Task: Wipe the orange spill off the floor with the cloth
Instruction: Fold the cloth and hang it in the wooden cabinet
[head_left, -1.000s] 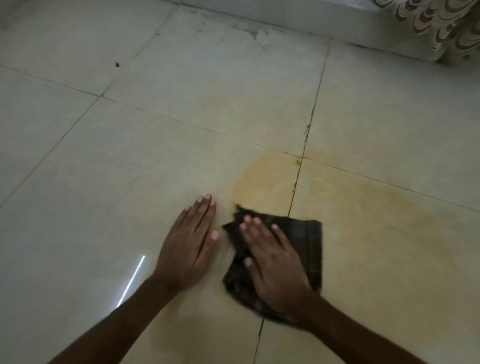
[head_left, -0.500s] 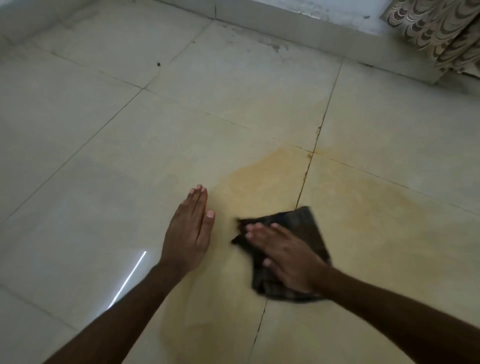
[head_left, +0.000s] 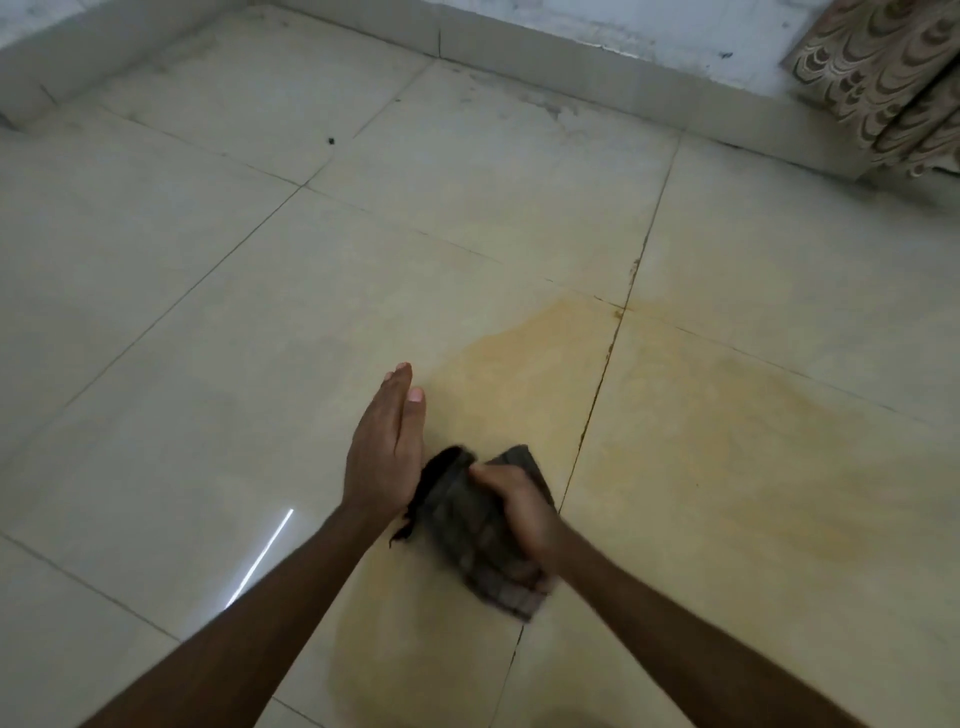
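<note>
1. Spanning the whole view: floor (head_left: 208, 312), pale glossy tiles with dark joints. A skirting (head_left: 571, 57) runs along its far edge.
2. Spill (head_left: 701, 441): thin orange film across several tiles, from mid-floor toward the right edge and down to the near edge. It is strongest where four tiles meet.
3. Curtain (head_left: 883, 88): patterned, hanging at the far right corner.
4. Cloth (head_left: 467, 530): dark, checked and bunched. It lies on the spill's near-left part, just left of a joint, with a frayed end toward the left.
5. Left hand (head_left: 382, 457): fingers straight and together, tilted onto its edge, holding nothing. It is just beside the cloth; contact cannot be told.
6. Right hand (head_left: 519, 509): fingers curled over the cloth, gripping it. This area is blurred.
7. Light streak (head_left: 260, 558): white reflection left of the left forearm.
8. Speck (head_left: 330, 139): black, far left, well apart from the spill.
</note>
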